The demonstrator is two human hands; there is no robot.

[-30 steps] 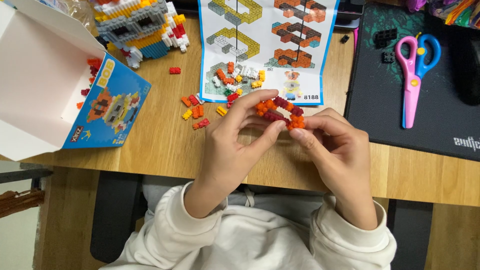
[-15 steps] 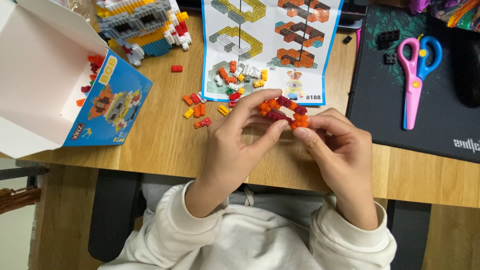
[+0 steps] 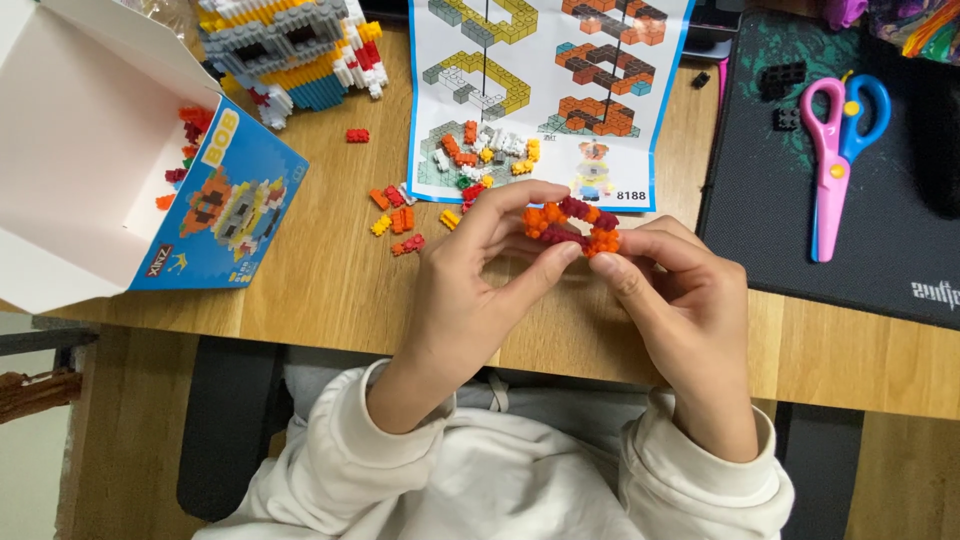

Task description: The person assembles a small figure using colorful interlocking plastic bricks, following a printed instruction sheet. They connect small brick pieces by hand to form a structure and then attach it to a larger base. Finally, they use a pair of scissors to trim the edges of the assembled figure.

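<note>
Left hand [image 3: 470,290] and right hand [image 3: 680,300] pinch an orange-and-maroon brick ring [image 3: 572,225]; folded instruction sheet [image 3: 545,90] just beyond, open blue-and-white carton [image 3: 100,160] far left

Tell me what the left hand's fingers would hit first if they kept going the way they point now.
The left hand points up and to the right, away from the body. Past the orange and dark red brick piece in its grip, the instruction sheet lies next in line, though the hand's height above the desk is unclear.

Both hands pinch a small orange-and-maroon brick assembly [image 3: 572,226] between them: left hand [image 3: 470,290], right hand [image 3: 685,300]. Loose bricks [image 3: 400,215] lie just beyond the left hand, scissors [image 3: 838,160] well beyond the right.
</note>
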